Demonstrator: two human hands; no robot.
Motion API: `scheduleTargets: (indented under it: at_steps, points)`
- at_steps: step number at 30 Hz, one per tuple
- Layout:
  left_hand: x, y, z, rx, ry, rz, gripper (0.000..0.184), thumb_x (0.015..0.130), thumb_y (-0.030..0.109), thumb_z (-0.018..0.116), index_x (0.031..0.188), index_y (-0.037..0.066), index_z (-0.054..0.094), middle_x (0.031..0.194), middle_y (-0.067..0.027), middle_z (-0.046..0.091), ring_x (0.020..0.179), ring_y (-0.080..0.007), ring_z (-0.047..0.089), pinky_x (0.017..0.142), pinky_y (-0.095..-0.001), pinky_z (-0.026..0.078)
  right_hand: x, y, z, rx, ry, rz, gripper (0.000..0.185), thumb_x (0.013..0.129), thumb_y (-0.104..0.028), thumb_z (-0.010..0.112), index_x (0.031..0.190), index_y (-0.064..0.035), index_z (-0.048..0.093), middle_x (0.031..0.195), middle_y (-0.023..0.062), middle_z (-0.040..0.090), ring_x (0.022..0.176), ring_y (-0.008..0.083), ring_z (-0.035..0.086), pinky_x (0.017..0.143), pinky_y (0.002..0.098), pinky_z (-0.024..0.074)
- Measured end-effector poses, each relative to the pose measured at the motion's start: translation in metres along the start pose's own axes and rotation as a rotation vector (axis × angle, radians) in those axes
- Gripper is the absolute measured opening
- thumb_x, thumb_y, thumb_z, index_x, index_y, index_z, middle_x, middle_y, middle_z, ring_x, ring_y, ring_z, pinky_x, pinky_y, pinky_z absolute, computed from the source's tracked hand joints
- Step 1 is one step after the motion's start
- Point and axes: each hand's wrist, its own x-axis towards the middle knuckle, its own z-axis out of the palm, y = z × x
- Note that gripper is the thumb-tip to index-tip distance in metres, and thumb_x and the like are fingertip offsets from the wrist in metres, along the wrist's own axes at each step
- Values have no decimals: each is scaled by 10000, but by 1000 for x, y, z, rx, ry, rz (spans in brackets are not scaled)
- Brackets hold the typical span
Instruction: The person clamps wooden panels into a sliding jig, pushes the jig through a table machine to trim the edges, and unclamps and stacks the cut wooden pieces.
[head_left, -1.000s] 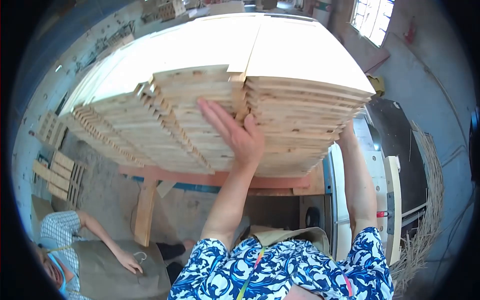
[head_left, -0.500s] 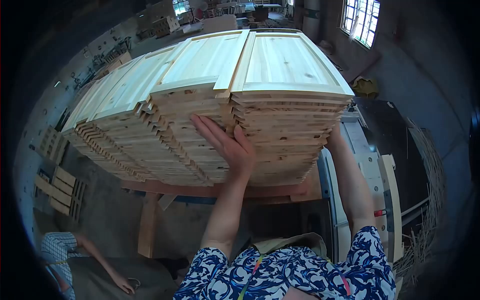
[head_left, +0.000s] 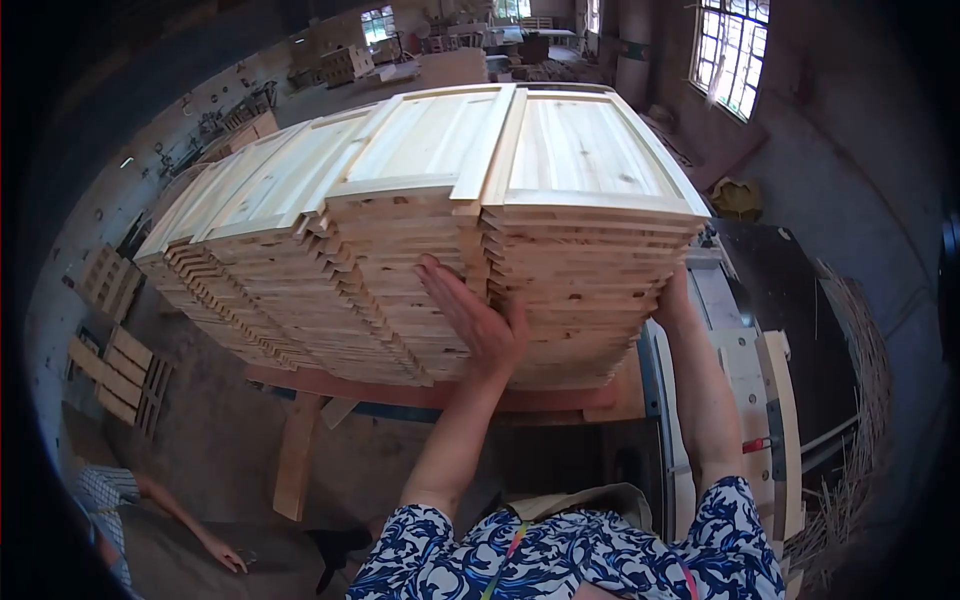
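Where two stacks meet in the head view, the left hand point(head_left: 488, 330) rests open with fingers extended against the edges of the framed wooden panels point(head_left: 590, 265), gripping nothing. The right hand point(head_left: 676, 296) is at the right-hand stack's outer side; its fingers are hidden, so its grip cannot be told. The stacks stand on a reddish-brown board point(head_left: 345, 386) in front of the person. Each panel looks stiff and manageable, best held by opposite frame edges; a whole stack is probably heavy, its smooth layers apt to slide.
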Motion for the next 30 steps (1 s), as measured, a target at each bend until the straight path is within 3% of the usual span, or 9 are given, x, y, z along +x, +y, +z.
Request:
scheduleTargets:
  at_steps: [4,9,19,22,24,30]
  points:
    - [2,0,1,32,9,19,1059,1043,572,537,1656,-89,-18,1711,-382,39,1572,-604,60,1252,-696,119,5,4,-5,-2,-27,-7,770,1054,-691,394,1546,-105,483,1508,127,592,1335,315,608,1101,510,524]
    - [-1,-1,-9,57,-68,-12,1071,1035,592,545,1657,-89,-2,1706,-386,53,1568,-608,73,1247,-702,126,-4,0,2,-66,65,47,852,1035,-734,381,1576,-79,445,1574,163,526,1396,334,560,1150,510,489]
    - [1,-23,-6,110,-22,112,1064,1031,672,455,1657,-93,61,1702,-398,36,1574,-592,66,1234,-707,110,2,1,-5,-3,17,15,773,1066,-672,358,1545,-79,482,1512,154,586,1343,304,607,1108,481,525]
    - [-1,-19,-12,116,-2,88,1085,1015,684,478,1658,-86,67,1703,-397,36,1574,-592,65,1226,-726,94,0,3,-5,15,17,40,763,1067,-662,366,1549,-82,480,1519,149,582,1347,299,605,1109,476,523]
    - [10,-26,-6,131,-15,124,1097,1007,695,483,1660,-83,69,1701,-399,36,1571,-597,63,1222,-734,89,0,2,-1,-44,28,-57,763,1063,-661,376,1546,-81,483,1516,152,584,1342,300,610,1105,477,527]
    - [8,-28,-10,156,-31,188,1109,995,716,484,1666,-64,70,1696,-407,29,1560,-618,60,1212,-751,81,-3,1,-1,-30,45,5,755,1064,-646,370,1552,-80,476,1534,142,574,1369,308,589,1137,475,501]
